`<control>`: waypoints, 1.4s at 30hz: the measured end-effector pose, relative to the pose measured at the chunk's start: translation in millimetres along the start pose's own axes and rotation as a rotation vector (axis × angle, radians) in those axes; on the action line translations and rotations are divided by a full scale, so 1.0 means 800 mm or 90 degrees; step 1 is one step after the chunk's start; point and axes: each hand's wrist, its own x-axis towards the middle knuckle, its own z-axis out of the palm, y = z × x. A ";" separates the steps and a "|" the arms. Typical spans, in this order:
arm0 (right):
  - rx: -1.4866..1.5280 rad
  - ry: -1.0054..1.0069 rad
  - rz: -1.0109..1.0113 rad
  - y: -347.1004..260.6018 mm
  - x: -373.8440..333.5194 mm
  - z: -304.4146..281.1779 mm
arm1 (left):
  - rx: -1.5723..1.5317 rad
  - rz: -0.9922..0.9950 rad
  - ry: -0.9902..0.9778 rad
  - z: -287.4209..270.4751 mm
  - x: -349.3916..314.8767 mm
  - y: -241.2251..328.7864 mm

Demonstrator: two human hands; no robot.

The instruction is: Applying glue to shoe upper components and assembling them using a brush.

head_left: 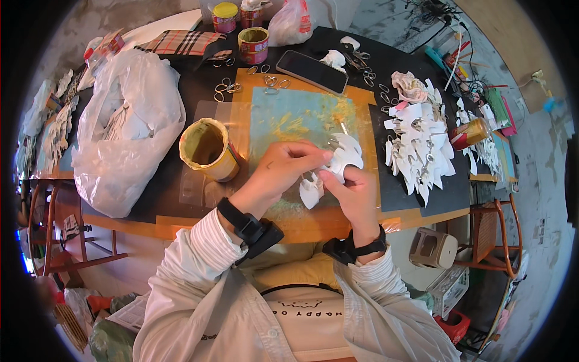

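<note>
- The left hand was closed in a pinch on the upper edge of a white, lobed paper cut-out, thumb and fingertips pressed on a small metal ring at its top.
- The right hand gripped the same white paper cut-out from below, thumb on its face and fingers curled behind it.
- The cut-out was held just above the middle of the tabletop, over a blue-green work mat smeared with yellow paint, which lay on an orange-brown sheet.
- Both wrists wore black bands with small black boxes, and the sleeves were white.
- A yellow-stained open tin can stood just left of the left hand.
- A large crumpled white plastic bag holding white pieces lay further left, well apart from the hands.
- A heap of finished white paper cut-outs with metal rings lay on a black sheet to the right of the hands.
- A black smartphone lay face up beyond the mat, with loose metal rings scattered near it.
- Two small round tins with yellow lids stood at the far edge, beside a tartan-patterned cloth pouch.
- A small amber bottle lay on its side at the right of the heap.
</note>
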 end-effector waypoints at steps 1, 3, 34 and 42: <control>0.000 -0.003 0.002 0.001 0.000 0.000 | -0.012 0.000 -0.006 0.000 0.000 0.000; 0.020 -0.032 0.030 0.000 0.000 -0.003 | -0.025 0.001 -0.013 0.000 0.000 0.001; 0.123 0.143 0.037 -0.006 0.001 -0.001 | 0.126 0.116 0.055 0.021 -0.005 0.003; 0.070 0.151 -0.007 0.007 -0.004 -0.008 | 0.047 0.128 0.040 0.019 -0.005 -0.003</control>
